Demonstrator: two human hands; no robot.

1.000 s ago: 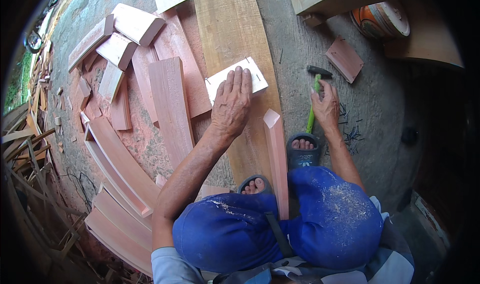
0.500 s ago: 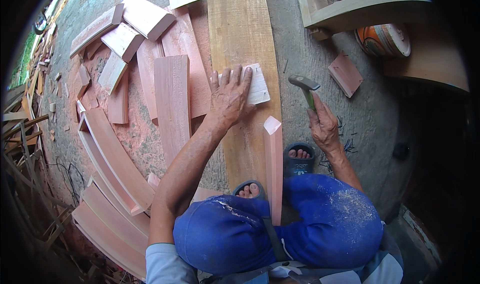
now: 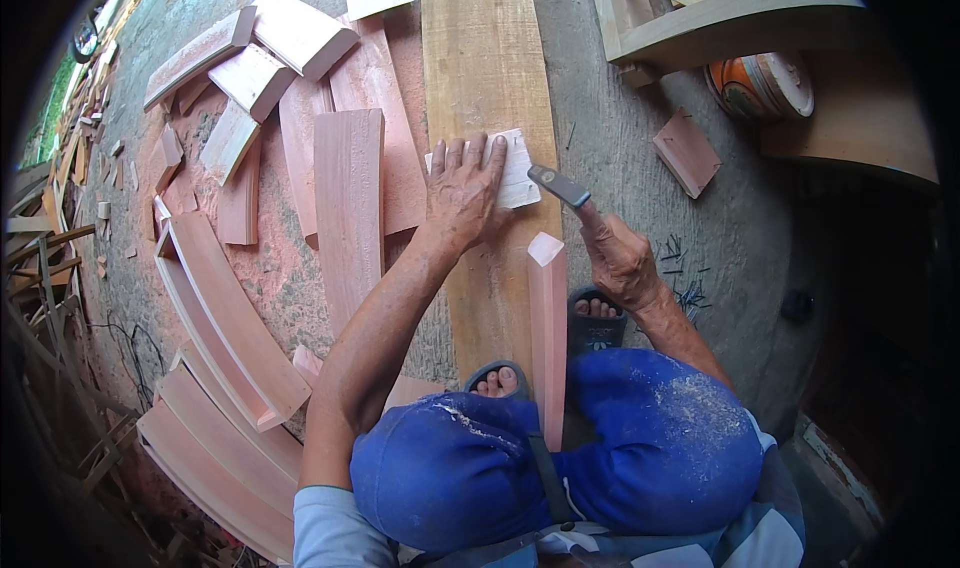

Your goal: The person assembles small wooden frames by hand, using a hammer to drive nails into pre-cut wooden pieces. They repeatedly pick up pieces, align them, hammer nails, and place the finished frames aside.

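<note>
Hammer (image 3: 558, 185) has swung up from the floor toward the pale card (image 3: 515, 168). Left hand (image 3: 462, 196), fingers spread flat, pins card on plank (image 3: 487, 78), 12 o'clock. Right hand (image 3: 618, 258) grips hammer, 1 o'clock. Step: fixing card; next needs a controlled strike clear of fingertips.

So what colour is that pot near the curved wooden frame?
Orange with a white rim, the pot, seen in the head view.

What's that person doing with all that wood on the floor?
A person in blue trousers squats over a long pale wooden plank lying on the concrete floor. The left hand presses a small white flat card onto the plank. The right hand holds a grey-headed hammer raised just beside the card. A narrow pinkish wooden strip lies between the feet, and curved reddish wood pieces lie to the left.
</note>
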